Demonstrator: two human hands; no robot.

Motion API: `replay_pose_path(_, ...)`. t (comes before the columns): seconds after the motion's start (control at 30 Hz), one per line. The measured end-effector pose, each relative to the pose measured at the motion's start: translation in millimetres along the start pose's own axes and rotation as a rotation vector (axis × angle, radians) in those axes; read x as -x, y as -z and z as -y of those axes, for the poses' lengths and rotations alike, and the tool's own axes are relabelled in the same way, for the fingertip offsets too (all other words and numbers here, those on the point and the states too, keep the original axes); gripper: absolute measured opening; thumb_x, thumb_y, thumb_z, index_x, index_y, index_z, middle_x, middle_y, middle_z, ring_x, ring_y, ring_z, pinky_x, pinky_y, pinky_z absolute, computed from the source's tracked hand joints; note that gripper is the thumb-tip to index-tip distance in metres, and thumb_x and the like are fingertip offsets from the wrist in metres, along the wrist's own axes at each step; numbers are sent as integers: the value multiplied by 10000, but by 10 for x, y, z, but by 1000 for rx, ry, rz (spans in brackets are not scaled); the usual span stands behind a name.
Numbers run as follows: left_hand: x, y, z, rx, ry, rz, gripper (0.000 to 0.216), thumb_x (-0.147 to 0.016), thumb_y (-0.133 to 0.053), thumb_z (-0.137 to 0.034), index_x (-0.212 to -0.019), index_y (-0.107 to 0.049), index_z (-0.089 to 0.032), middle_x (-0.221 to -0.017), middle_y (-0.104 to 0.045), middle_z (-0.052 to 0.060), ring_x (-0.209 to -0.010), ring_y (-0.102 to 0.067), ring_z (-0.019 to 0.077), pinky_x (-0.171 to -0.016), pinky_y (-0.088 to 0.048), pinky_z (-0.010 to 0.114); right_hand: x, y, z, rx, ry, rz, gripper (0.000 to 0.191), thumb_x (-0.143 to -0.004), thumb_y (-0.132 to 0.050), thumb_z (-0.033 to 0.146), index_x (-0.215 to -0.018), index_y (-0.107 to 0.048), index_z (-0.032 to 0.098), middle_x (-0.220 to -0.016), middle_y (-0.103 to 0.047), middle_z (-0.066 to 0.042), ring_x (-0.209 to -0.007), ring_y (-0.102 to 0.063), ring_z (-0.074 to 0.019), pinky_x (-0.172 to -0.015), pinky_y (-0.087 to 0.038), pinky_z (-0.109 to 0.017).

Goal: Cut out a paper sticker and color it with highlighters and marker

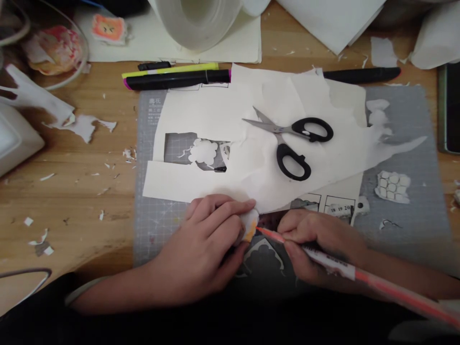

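A small white paper cutout [252, 221] with a scalloped edge and an orange-coloured patch is pinched between the fingers and thumb of my left hand [212, 235]. My right hand [316, 239] grips an orange-red marker [330, 262], whose tip is at or very near the cutout's right edge. Part of the cutout is hidden under my left fingers. Above both hands lie cut sheets of white paper [201, 187], and on them rest open scissors [283, 129] with black handles. A scalloped paper scrap [203, 152] shows near a rectangular hole in the sheet.
Under the sheets is a grey cutting mat [413, 110]. Black marker [176, 79] and yellow marker [187, 68] lie at its top edge. A tape roll [199, 24] stands beyond. An orange paper piece [109, 28] sits upper left, a phone [449, 108] far right. Paper scraps litter the wooden table [82, 191].
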State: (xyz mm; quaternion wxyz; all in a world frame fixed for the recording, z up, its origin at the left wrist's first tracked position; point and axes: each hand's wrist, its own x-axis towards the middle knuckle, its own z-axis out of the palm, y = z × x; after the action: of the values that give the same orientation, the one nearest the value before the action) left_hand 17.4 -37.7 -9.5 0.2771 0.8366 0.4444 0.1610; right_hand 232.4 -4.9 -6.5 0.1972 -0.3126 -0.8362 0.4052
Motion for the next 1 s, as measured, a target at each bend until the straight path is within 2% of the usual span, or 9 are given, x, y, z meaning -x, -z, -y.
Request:
replay_pose_path(0.13, 2, 3, 2, -3, 0, 0, 95, -823, -551, -142, -788, -469, -175, -1212, -597, 72, -1059, -502, 246, -841, -438, 408, 9, -28, -5, -49, 90, -92, 88, -791, -475, 118, -739, -519, 173, -625, -611, -5, -577, -574, -83, -527, -467, -173)
replay_pose_path(0.23, 6, 5, -2, -6, -2, -8, 96, -824, -549, -139, -785, -469, -174, -1210, -599, 73, -1055, -507, 244, -840, -439, 405, 19, -46, -11, -83, 118, -106, 78, -775, -485, 101, -760, -490, 177, -623, -597, 4, -572, -565, -79, -525, -465, -170)
replay_pose_path(0.4, 4, 5, -7, 2, -5, -14, 102, -820, -558, -140, -780, -469, -171, -1207, -601, 68, -1056, -507, 241, -840, -438, 403, 12, -19, -2, -44, 16, -13, 151, -784, -486, 114, -656, -525, 183, -608, -605, 7, -548, -563, -78, -507, -451, -178)
replay_pose_path(0.57, -10, -1, -1, 2, 2, -5, 103, -822, -553, -137, -774, -467, -170, -1203, -602, 66, -1051, -505, 241, -833, -437, 406, 2, -5, 6, -36, 27, -72, 147, -773, -497, 109, -662, -576, 166, -620, -631, -20, -579, -598, -87, -520, -466, -171)
replay_pose_path(0.83, -1, 15, -1, 12, 5, -6, 102, -825, -544, -132, -784, -459, -171, -1205, -599, 70, -1057, -500, 243, -832, -434, 408, 15, -8, -13, -39, -20, -22, 166, -794, -500, 125, -647, -551, 181, -624, -614, 7, -558, -575, -79, -513, -459, -175)
replay_pose_path(0.93, -5, 19, -9, 13, 5, -5, 101, -825, -545, -135, -785, -461, -173, -1207, -601, 70, -1056, -503, 246, -831, -434, 415, 6, -9, -11, -83, 70, -80, 130, -776, -502, 113, -661, -543, 159, -605, -604, -10, -557, -573, -84, -514, -463, -174)
replay_pose_path(1.0, -7, 16, -13, 14, 4, -5, 101, -825, -543, -134, -781, -462, -175, -1205, -603, 70, -1052, -507, 247, -827, -437, 417, 3, -15, -8, -78, 72, -84, 125, -770, -494, 107, -661, -537, 152, -599, -598, -15, -557, -574, -87, -516, -466, -177)
